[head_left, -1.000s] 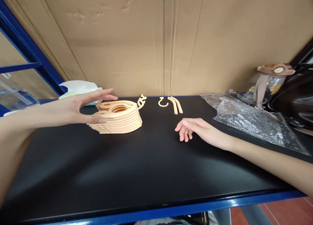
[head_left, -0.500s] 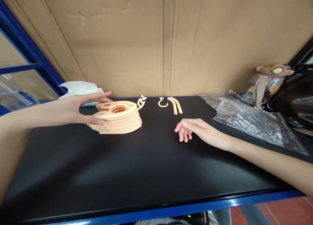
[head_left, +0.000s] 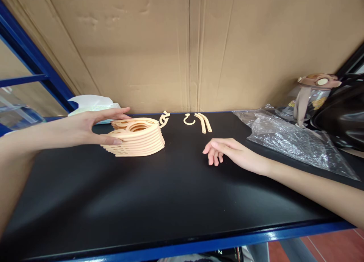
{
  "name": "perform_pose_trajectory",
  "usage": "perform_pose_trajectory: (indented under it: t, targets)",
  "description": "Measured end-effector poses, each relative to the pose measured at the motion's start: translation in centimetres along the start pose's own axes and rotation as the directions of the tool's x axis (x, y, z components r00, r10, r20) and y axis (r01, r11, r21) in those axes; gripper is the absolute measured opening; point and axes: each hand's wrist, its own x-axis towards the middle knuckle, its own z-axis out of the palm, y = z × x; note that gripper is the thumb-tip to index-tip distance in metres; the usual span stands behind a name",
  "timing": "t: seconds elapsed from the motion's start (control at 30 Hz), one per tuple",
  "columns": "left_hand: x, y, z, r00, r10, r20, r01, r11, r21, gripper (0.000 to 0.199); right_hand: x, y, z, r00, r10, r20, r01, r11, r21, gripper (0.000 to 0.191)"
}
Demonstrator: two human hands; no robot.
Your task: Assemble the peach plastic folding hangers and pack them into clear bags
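A neat stack of cream plastic hanger pieces lies on the black tabletop, left of centre. My left hand spans its left end, thumb on the near side and fingers at the far side, gripping it. My right hand rests on the table right of centre, fingers loosely curled and slightly apart, holding nothing. Behind the stack lies a small cream piece. Further right are a cream hook and two slim curved cream arms, side by side.
A crumpled clear plastic bag spreads over the right side. Behind it stand a clear bottle with a brown lid and a glossy black object. A white and green packet is at the back left. Cardboard lines the back.
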Motion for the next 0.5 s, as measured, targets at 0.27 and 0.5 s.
perform_pose_trajectory:
  t: [0.27,0.5]
  targets:
    - [0.00,0.25,-0.01,1.000,0.011,-0.020,-0.011,1.000,-0.016,0.104,0.07,0.01,0.04,1.000,0.000,0.004,0.000,1.000,0.001,0.040]
    - [-0.10,0.32,0.16,0.993,0.103,-0.056,-0.105,0.993,-0.048,0.104,0.00,0.05,-0.14,1.000,-0.005,0.004,0.005,1.000,-0.011,0.041]
